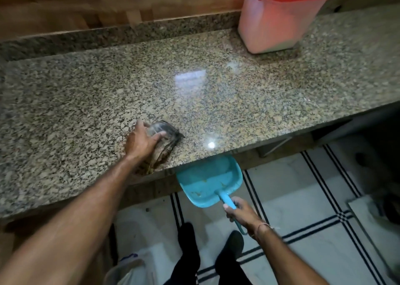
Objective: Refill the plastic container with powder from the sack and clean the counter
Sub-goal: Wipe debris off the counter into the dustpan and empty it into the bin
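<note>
My left hand (141, 141) presses a dark, bunched cloth (166, 137) onto the speckled granite counter (86, 94), close to its front edge. My right hand (240, 214) grips the handle of a turquoise dustpan (207, 179), held just below the counter's front edge, to the right of the cloth. A few yellowish crumbs lie in the pan. The plastic container (279, 18), translucent with a red lid shut on it, stands at the back right of the counter and looks full of pale powder.
A wooden wall panel (108, 5) runs behind the counter. Below is a white tiled floor (303, 198) with dark stripes, and my dark shoes. A whitish bag or sack top (127, 271) shows at the bottom left, beside my feet.
</note>
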Motion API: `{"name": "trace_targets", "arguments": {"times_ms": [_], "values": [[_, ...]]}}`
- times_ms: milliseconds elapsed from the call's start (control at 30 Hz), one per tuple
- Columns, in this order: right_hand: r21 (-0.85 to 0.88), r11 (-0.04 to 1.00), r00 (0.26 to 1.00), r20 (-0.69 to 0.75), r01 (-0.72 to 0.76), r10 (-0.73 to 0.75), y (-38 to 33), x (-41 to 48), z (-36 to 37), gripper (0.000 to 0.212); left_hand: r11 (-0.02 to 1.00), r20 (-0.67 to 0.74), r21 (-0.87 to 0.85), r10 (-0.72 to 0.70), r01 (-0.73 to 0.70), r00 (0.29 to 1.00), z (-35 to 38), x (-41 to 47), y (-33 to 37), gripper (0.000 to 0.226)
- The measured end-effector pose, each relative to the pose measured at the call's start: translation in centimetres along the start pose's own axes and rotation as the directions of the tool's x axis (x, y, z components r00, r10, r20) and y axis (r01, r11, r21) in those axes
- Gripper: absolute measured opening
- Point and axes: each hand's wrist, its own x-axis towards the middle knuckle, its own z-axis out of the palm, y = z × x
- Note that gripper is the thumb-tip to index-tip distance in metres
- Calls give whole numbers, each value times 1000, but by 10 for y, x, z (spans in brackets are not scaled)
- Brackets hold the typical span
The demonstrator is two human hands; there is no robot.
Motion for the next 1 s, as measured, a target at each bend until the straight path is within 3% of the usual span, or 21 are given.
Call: {"name": "trace_targets", "arguments": {"times_ms": [67, 133, 233, 367, 567, 633, 767, 900, 1000], "values": [[11, 1000, 1000, -21, 6, -6, 1, -5, -1, 14, 980, 1, -195, 48, -47, 999, -5, -8, 15, 84], [14, 1000, 1000, -25, -2, 2, 8, -7, -2, 19, 950, 38, -289, 133, -116, 990, -8, -15, 24, 74], [21, 1000, 1000, -27, 0, 1, 11, -10, -4, 20, 900, 212, -416, 231, -126, 950, -11, -20, 31, 47], [27, 999, 999, -35, 20, -19, 8, -14, -6, 17, 904, 316, -414, 250, -104, 915, -14, -28, 42, 68], [55, 997, 997, -52, 63, -60, 0, -17, -8, 22, 912, 140, -193, 392, -363, 909, -5, -37, 45, 24], [77, 995, 996, -52, 69, -65, -1, -18, -8, 20, 919, 33, -127, 381, -374, 924, -2, -38, 44, 26], [102, 993, 997, -36, 65, -62, 2, -19, -9, 19, 952, -77, 45, 307, -304, 949, 4, -33, 41, 39], [98, 993, 998, -31, 59, -56, 7, -21, -10, 14, 992, -158, -90, 72, -87, 985, 4, -31, 40, 24], [103, 994, 998, -35, 49, -46, 11, -22, -11, 16, 990, -272, -123, 29, -65, 962, 4, -29, 34, 26]]}}
